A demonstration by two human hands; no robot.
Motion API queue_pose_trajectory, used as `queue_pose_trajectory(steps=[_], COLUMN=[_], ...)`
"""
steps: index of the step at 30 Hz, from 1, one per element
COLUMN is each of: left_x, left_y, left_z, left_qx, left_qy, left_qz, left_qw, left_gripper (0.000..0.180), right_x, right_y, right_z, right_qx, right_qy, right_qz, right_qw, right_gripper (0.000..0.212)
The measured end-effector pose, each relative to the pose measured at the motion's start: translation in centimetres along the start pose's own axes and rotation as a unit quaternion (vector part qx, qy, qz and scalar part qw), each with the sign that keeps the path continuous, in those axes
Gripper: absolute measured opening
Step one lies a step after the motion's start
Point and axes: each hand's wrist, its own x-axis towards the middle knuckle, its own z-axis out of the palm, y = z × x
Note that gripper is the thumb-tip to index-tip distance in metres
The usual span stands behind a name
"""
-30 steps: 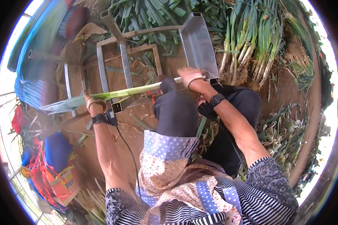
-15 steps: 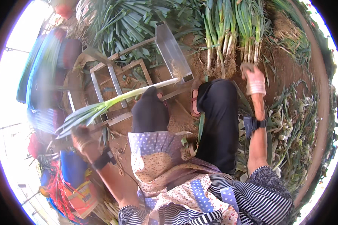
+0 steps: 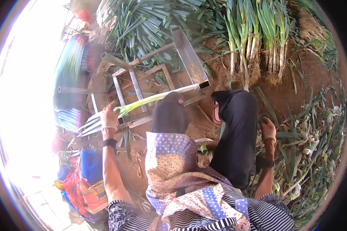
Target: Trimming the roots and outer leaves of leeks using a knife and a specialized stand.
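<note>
A long green onion, apparently a leek, lies slantwise over a metal frame. Its white end rests by the frame's metal trough, and its green leaves point down to the left. My left hand, in a pale wrap, is closed round the leaves near the lower left of the frame. Low beside my right knee is my right hand, also wrapped, with its fingers curled in. Whatever it may hold is hidden. Stripped leaves and peelings lie just right of it.
Upright bunches of rooted leeks stand beyond my knees on brown soil. A heap of green leaves lies behind the frame. Red strings and a blue container sit at the lower left. Leaf waste covers the right side.
My left hand has moved up and right onto the leek's leaves and closed round them. My right hand has dropped from near the standing bunches to beside my right knee.
</note>
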Motion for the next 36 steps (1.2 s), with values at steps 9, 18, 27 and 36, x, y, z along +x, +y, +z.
queue_pose_trajectory(steps=[9,18,27,36], left_x=[0.1,2.2,5.3,2.7], left_y=[4.5,4.0,7.9,7.4], left_z=[7.7,7.9,4.4,5.3], left_qx=[0.170,0.114,0.058,0.041], left_qy=[-0.069,-0.093,-0.487,-0.363], left_qz=[0.104,0.138,0.022,0.059], left_qw=[0.978,0.979,0.871,0.929], left_gripper=[0.064,0.041,0.041,0.054], right_x=[-2.9,-1.2,-0.6,-2.9], right_y=[6.9,13.2,15.5,5.4], right_z=[0.9,2.1,3.7,0.9], right_qx=[-0.073,-0.181,-0.208,-0.160], right_qy=[-0.021,-0.053,0.001,-0.043], right_qz=[0.036,-0.024,-0.140,0.020], right_qw=[0.996,0.982,0.968,0.986], right_gripper=[0.034,0.033,0.031,0.035])
